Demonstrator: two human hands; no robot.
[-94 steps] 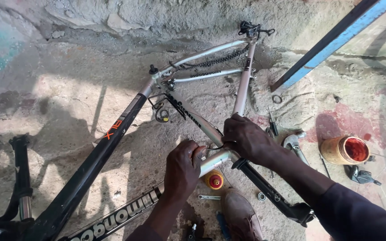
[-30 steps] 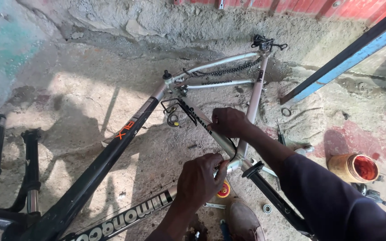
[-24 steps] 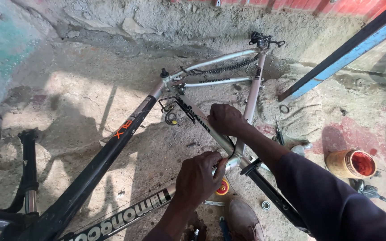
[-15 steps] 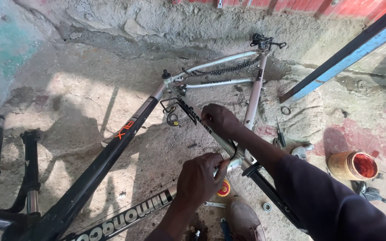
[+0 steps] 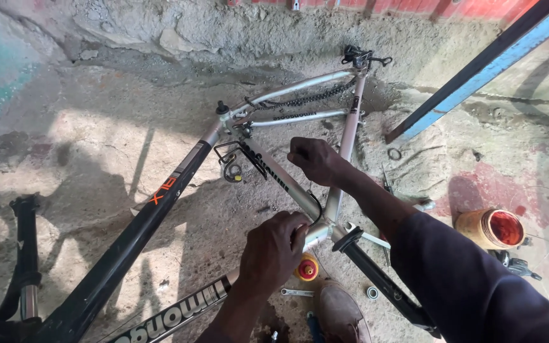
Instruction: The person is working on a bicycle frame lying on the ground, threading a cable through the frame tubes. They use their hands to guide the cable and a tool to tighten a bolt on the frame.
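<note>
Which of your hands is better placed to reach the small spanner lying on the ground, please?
The left hand, probably. It grips the bicycle frame at the bottom bracket, just above the spanner near the orange cap. The right hand holds the tube farther up.

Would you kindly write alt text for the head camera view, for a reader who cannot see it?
Seen from above, a person's left hand grips the bottom bracket area of a silver and black bicycle frame lying on a dusty concrete floor, while the right hand holds its seat tube. A small orange bottle, a spanner and an orange tin lie nearby.
</note>
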